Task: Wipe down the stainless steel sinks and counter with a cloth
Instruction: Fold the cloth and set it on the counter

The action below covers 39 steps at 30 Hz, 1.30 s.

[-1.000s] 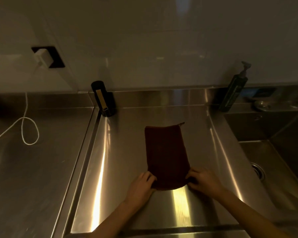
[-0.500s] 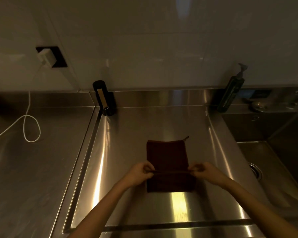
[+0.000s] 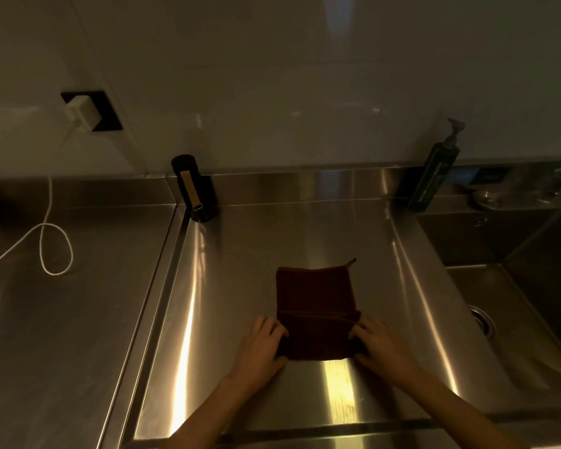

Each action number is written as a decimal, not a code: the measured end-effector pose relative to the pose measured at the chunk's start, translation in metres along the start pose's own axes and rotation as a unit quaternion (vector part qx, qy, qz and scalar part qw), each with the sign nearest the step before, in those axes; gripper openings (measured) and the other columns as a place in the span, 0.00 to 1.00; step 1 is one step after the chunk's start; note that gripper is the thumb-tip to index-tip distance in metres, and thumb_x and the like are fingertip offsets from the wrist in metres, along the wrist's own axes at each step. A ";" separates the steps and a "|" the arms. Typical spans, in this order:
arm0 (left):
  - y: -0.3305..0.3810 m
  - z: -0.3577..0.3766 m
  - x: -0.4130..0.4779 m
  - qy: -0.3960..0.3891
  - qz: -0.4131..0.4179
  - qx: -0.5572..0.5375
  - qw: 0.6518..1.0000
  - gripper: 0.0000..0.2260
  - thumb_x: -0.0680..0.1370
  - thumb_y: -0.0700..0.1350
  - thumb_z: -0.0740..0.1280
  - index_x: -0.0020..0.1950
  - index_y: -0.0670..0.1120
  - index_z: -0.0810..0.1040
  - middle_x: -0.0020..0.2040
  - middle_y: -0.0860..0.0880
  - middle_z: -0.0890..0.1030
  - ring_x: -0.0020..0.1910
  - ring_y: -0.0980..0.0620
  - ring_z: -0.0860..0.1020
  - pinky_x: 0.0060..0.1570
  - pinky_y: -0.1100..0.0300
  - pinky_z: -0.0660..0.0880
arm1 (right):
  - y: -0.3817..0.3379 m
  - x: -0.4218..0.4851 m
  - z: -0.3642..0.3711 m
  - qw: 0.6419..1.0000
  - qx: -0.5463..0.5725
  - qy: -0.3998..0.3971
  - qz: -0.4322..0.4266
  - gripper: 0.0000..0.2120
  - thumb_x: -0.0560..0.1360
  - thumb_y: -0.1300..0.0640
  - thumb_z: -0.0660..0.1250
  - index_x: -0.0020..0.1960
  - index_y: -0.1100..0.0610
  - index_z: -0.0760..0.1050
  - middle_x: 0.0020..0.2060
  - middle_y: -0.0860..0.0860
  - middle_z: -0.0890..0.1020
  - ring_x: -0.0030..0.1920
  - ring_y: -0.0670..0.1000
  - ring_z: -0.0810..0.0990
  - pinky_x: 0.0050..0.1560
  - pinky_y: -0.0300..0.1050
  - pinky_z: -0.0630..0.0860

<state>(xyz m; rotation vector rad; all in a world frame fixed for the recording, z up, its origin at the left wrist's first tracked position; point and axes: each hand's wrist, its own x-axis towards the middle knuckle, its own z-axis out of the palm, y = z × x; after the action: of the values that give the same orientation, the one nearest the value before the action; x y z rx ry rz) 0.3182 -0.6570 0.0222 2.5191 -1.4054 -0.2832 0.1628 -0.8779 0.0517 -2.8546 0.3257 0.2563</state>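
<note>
While the dark cloth [image 3: 316, 306] lies folded on the steel counter [image 3: 240, 286], left of the sink [image 3: 515, 319], the left hand [image 3: 259, 348] and the right hand [image 3: 381, 348] each pinch one near corner. I judge this is preparation; next, one hand must press it flat and sweep. In the sink basin only the drain [image 3: 481, 320] shows.

Steel counter [image 3: 240, 254] with dark cloth [image 3: 316, 306], black canister [image 3: 193, 187], pump bottle [image 3: 433, 176], cable [image 3: 55, 273]
</note>
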 end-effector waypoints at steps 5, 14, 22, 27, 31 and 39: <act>-0.005 -0.013 0.008 -0.053 0.015 -0.014 0.998 0.12 0.75 0.53 0.64 0.56 0.51 0.77 0.54 0.52 0.77 0.54 0.54 0.71 0.49 0.63 0.65 | 0.005 0.015 -0.027 0.989 0.120 -0.081 0.001 0.11 0.71 0.57 0.69 0.53 0.57 0.77 0.50 0.51 0.77 0.51 0.47 0.74 0.46 0.30 0.68; -0.015 -0.039 0.046 0.094 -0.108 -0.250 0.958 0.16 0.74 0.43 0.70 0.61 0.51 0.76 0.55 0.51 0.74 0.55 0.55 0.72 0.54 0.63 0.69 | 0.015 0.024 -0.057 0.948 0.270 0.086 0.142 0.15 0.75 0.67 0.64 0.61 0.62 0.74 0.59 0.57 0.75 0.59 0.55 0.75 0.60 0.47 0.72; -0.023 -0.012 0.038 0.002 0.068 0.012 0.998 0.21 0.73 0.53 0.67 0.65 0.54 0.72 0.64 0.54 0.71 0.63 0.52 0.67 0.60 0.60 0.63 | 0.012 0.020 -0.026 0.997 0.071 -0.010 0.005 0.21 0.75 0.51 0.67 0.66 0.53 0.70 0.69 0.49 0.65 0.71 0.48 0.61 0.67 0.34 0.57; -0.033 -0.027 0.067 -0.036 0.003 -0.094 0.995 0.16 0.73 0.50 0.69 0.60 0.53 0.74 0.55 0.53 0.78 0.56 0.53 0.74 0.55 0.59 0.69 | 0.020 0.044 -0.048 0.990 0.132 -0.029 0.031 0.13 0.73 0.57 0.69 0.57 0.57 0.77 0.56 0.51 0.75 0.61 0.51 0.73 0.55 0.33 0.64; -0.034 -0.049 0.095 -0.017 -0.140 -0.319 0.937 0.17 0.74 0.43 0.71 0.62 0.44 0.74 0.54 0.47 0.79 0.53 0.49 0.79 0.53 0.59 0.74 | 0.029 0.070 -0.072 0.944 0.299 0.049 0.129 0.14 0.75 0.64 0.67 0.60 0.65 0.75 0.57 0.59 0.78 0.59 0.56 0.77 0.57 0.41 0.70; -0.017 -0.032 0.086 0.080 -0.107 -0.169 0.977 0.20 0.76 0.45 0.67 0.67 0.50 0.71 0.63 0.49 0.70 0.62 0.52 0.69 0.57 0.67 0.65 | 0.029 0.085 -0.043 0.905 0.357 0.100 0.209 0.24 0.71 0.62 0.73 0.65 0.64 0.71 0.60 0.59 0.75 0.60 0.56 0.76 0.60 0.44 0.72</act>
<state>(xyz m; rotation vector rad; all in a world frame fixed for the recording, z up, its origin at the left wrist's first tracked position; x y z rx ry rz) 0.3858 -0.7183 0.0428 2.3494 -0.9366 -0.3202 0.2439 -0.9335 0.0691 -2.0590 0.8722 -0.0783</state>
